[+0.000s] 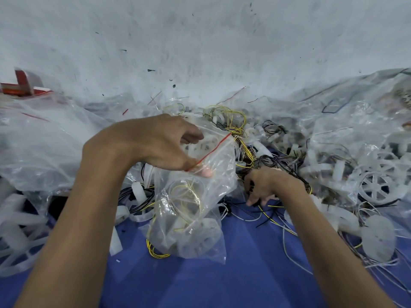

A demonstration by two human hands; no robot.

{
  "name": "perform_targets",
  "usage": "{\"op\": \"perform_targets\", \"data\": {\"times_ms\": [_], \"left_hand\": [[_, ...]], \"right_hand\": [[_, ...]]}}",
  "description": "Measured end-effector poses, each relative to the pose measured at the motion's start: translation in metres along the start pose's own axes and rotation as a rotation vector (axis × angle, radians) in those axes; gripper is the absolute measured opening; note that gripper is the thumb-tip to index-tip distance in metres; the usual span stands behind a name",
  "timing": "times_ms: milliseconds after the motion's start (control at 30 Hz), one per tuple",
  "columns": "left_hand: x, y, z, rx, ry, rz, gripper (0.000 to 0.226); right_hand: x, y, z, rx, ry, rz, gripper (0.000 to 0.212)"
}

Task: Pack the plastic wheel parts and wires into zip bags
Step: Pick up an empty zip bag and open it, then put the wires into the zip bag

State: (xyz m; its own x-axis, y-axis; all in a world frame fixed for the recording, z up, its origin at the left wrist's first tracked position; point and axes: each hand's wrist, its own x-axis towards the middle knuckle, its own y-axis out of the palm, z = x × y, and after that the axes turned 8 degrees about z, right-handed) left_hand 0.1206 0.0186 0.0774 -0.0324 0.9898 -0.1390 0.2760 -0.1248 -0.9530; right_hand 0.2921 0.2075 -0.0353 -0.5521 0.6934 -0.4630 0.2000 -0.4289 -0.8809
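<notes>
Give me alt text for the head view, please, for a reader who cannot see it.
The left hand pinches a clear zip bag, part filled with wheel parts, by its red-striped mouth. The right hand reaches among loose wires on a blue surface.

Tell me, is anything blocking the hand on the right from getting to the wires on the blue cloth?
Nothing visible blocks it. The right hand has its fingers down among the loose wires on the blue cloth. The zip bag, pinched by the left hand, hangs just beside them.
</notes>
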Motion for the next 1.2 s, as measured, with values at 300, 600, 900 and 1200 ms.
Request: {"op": "perform_targets", "data": {"times_ms": [300,600,900,1200], "left_hand": [[0.005,0.002,0.002,-0.080,0.080,0.035,0.096],[0.007,0.003,0.006,-0.105,0.093,0.040,0.091],[0.006,0.003,0.002,-0.091,0.105,0.032,0.102],[0.001,0.002,-0.006,-0.069,0.120,-0.015,0.118]], "right_hand": [[-0.011,-0.013,-0.003,0.012,-0.142,0.025,0.012],[-0.045,-0.030,-0.006,0.381,-0.351,-0.068,0.020],[-0.069,-0.044,-0.007,0.413,-0.459,-0.336,0.023],[-0.104,-0.057,0.011,0.686,-0.747,-0.567,0.038]]}}
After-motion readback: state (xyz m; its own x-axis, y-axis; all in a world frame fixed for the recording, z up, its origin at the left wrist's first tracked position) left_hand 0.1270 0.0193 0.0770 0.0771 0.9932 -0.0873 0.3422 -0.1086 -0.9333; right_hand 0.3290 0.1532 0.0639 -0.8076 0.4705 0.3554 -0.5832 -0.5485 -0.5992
